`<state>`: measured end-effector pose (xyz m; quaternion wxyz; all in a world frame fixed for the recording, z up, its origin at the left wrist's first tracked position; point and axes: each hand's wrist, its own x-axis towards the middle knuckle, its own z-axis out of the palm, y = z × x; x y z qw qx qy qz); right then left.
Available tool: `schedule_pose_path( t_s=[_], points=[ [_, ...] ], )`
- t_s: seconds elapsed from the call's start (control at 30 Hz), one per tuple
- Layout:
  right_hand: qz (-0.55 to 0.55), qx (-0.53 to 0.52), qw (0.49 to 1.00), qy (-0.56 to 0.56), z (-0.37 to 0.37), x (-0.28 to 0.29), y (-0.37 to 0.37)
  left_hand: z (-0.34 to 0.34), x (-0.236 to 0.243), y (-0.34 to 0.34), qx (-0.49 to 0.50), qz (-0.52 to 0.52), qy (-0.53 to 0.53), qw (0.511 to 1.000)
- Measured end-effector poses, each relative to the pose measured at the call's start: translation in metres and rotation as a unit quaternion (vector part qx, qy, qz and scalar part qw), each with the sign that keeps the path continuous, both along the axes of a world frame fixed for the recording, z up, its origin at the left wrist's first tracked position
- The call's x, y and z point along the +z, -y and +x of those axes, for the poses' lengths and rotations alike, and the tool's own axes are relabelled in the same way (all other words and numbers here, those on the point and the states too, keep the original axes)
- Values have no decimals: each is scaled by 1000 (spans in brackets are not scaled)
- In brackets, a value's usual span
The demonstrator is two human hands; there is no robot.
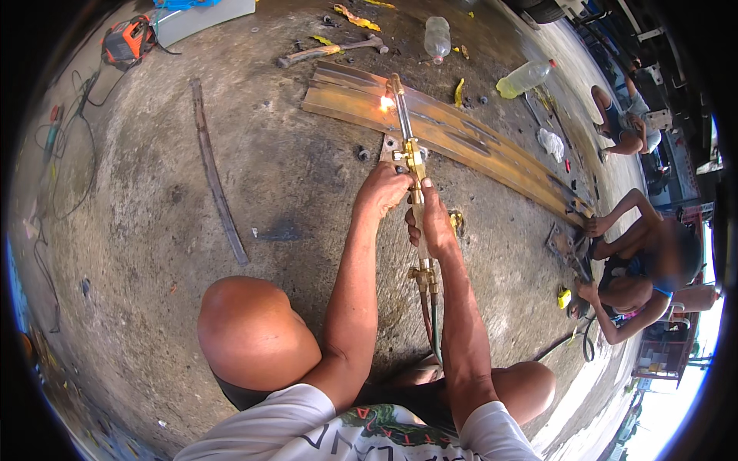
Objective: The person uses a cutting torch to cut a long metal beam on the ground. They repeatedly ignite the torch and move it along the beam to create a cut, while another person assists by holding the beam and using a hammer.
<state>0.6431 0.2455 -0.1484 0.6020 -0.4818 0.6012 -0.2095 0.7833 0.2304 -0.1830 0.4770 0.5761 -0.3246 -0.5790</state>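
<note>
A brass cutting torch points away from me, its hoses running back between my legs. My right hand is wrapped round its handle, thumb along the top. Closed at the torch's left side, just ahead of the right, is my left hand; its fingertips are partly hidden. The torch tip is over a long rusty steel beam, where a bright orange-white glow shows on the metal. Beneath the torch, a small drilled metal plate juts out from the beam's near edge.
A hammer and a clear plastic bottle lie beyond the beam, with a yellowish bottle farther right. At left lies a narrow metal strip. Another person crouches at the beam's right end, hands near it.
</note>
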Motion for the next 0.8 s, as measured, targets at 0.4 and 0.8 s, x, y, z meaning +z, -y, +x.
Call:
schedule_pose_path(
  t_s=[0.4,0.8],
  points=[
    [-7,-3,999,-31,-1,1,1,-4,-9,5,1,-12,18,1000],
    [-2,5,1000,-11,0,-1,3,-3,-13,5,11,-22,7,1000]
  ],
)
